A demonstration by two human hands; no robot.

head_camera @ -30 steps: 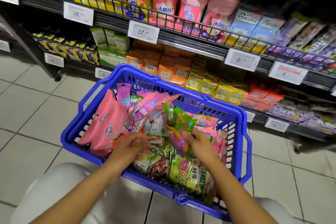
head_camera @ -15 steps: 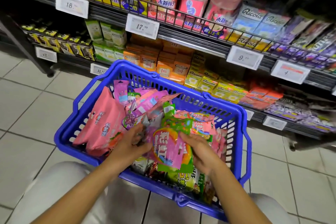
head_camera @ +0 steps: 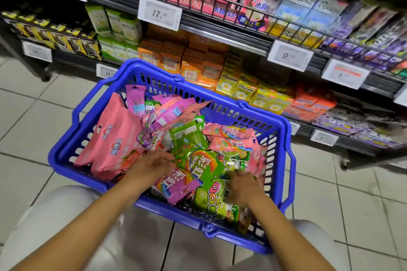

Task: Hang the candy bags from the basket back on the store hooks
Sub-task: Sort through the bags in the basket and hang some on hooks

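Here the candy bags (head_camera: 176, 145) lie heaped in the blue basket (head_camera: 66, 149), which rests on the person's lap. The left hand (head_camera: 152, 165) pinches the edge of a green Skittles bag (head_camera: 198, 160); the right hand (head_camera: 244, 187) is curled among the bags, its hold unclear. Beyond stand shelves (head_camera: 220, 35) of boxed sweets.

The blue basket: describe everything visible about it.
The blue basket looks like moulded plastic, rectangular, with slotted walls and two handles folded down along the rim. It rests across the person's lap, before the store shelves, and is heaped with candy bags in pink, purple and green. The left hand and right hand both reach in among the bags.
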